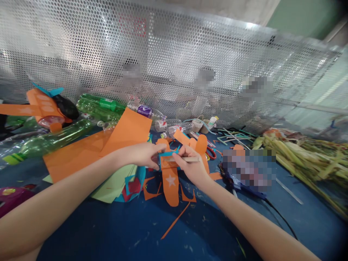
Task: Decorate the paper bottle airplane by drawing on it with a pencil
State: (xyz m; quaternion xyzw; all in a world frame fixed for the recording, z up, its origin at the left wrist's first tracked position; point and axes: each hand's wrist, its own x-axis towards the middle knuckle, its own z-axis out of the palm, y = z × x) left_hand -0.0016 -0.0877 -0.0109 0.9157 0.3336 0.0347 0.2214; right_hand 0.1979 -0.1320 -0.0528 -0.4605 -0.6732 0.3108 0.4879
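Note:
An orange paper piece (170,185) with a pale star stretches toward me from under a blue-edged orange piece (167,162) near the middle of the table. My left hand (145,154) grips the left end of that blue-edged craft, its fingers curved round the edge. Between the fingertips of my right hand (191,165) is a pale pen-like stick, its tip over the orange surface. Another rounded orange paper shape (201,146) lies just behind my right hand. Orange offcuts (150,190) lie beside the star piece.
Large orange sheets (133,130) and green paper (116,183) lie left, with plastic bottles (54,139) behind. A finished-looking bottle plane (45,105) stands back left. Right are a blurred device with a cable, red scissors (211,153) and dry husks (290,156). Perforated metal (174,47) rises behind.

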